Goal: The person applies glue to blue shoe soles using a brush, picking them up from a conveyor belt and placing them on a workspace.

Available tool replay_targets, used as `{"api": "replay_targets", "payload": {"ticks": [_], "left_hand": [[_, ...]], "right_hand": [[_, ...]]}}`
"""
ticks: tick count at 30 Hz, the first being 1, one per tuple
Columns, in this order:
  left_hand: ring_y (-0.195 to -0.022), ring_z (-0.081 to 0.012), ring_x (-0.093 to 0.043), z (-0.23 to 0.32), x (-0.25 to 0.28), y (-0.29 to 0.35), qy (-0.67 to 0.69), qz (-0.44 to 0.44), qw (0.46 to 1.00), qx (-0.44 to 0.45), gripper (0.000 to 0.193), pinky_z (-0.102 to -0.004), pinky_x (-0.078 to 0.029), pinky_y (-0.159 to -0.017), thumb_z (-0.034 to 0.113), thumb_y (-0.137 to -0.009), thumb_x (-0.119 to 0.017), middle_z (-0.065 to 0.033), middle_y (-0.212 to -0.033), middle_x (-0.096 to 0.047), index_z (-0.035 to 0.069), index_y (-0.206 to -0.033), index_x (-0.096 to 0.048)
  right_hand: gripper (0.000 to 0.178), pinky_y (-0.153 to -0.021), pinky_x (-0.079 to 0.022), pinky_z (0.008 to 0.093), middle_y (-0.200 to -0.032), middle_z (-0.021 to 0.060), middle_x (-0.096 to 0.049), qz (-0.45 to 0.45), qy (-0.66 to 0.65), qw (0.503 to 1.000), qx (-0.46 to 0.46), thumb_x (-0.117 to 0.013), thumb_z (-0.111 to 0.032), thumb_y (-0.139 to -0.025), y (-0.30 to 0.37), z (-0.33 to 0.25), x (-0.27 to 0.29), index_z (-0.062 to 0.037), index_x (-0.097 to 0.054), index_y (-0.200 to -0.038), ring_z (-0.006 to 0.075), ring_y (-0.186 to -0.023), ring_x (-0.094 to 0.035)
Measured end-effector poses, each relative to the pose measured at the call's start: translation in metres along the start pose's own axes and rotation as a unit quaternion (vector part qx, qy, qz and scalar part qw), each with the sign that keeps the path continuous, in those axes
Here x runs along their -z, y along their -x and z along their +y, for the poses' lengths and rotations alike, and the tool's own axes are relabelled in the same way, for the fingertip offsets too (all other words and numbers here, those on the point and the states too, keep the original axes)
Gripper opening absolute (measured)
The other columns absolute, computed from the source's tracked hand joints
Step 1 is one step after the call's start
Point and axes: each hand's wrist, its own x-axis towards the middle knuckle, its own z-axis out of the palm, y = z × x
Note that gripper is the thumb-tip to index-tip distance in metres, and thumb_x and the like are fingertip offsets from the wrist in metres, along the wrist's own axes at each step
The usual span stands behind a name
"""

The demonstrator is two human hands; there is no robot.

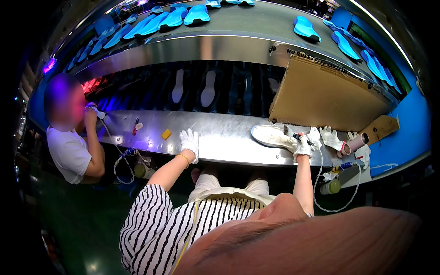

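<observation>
My left hand [188, 141], in a white glove, rests at the front edge of the metal bench with its fingers spread and nothing in them. Further right, my right hand [302, 147], also gloved, is closed on a brush [287, 130] with dark bristles and a dark handle. Below the brush lies a pale shoe sole [268, 135] with a light blue rim, its toe pointing left. The right hand is over the heel end of this sole and partly covers it. A white hose runs down from beside that hand.
A cardboard sheet [327, 94] leans behind the sole. Spare white gloves [331, 137] and pinkish rolls [362, 139] lie at right. A yellow block [166, 134] sits left of my left hand. Blue soles [197, 15] line the upper belt. A co-worker [68, 151] works at far left.
</observation>
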Motion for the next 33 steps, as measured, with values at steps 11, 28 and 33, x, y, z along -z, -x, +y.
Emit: {"api": "replay_targets", "payload": {"ticks": [11,28,33], "left_hand": [[-0.115,-0.0378,-0.044,0.014,-0.010,0.053,0.137,0.121,0.975,-0.129,0.076,-0.0470,-0.035,-0.099,0.045,-0.067,-0.069,-0.0201,-0.124,-0.045,0.006,-0.127,-0.043],[-0.094,-0.0351,-0.062,0.028,-0.099,0.130,0.309,-0.111,0.897,-0.298,0.039,-0.0386,-0.047,-0.081,0.029,-0.083,-0.049,-0.0229,-0.104,-0.063,0.000,-0.107,-0.060],[-0.100,-0.0346,-0.060,0.049,-0.102,0.120,0.258,-0.208,0.928,-0.169,0.040,-0.0387,-0.045,-0.086,0.028,-0.088,-0.043,-0.0223,-0.108,-0.062,0.003,-0.114,-0.057]], "right_hand": [[0.021,-0.074,-0.051,0.0374,-0.091,0.0070,-0.061,-0.043,0.029,0.996,-0.074,-0.065,-0.030,-0.084,-0.013,-0.002,0.008,-0.0112,-0.062,-0.093,0.0238,-0.081,-0.060],[0.020,-0.061,-0.051,0.0318,-0.084,0.0053,-0.062,-0.054,0.045,0.990,-0.120,-0.065,-0.030,-0.085,-0.009,-0.010,0.008,-0.0121,-0.062,-0.092,0.0208,-0.069,-0.061],[0.019,-0.051,-0.049,0.0302,-0.082,0.0054,-0.063,-0.052,0.045,0.990,-0.125,-0.066,-0.031,-0.084,-0.007,-0.010,0.001,-0.0128,-0.063,-0.089,0.0188,-0.061,-0.060]]}}
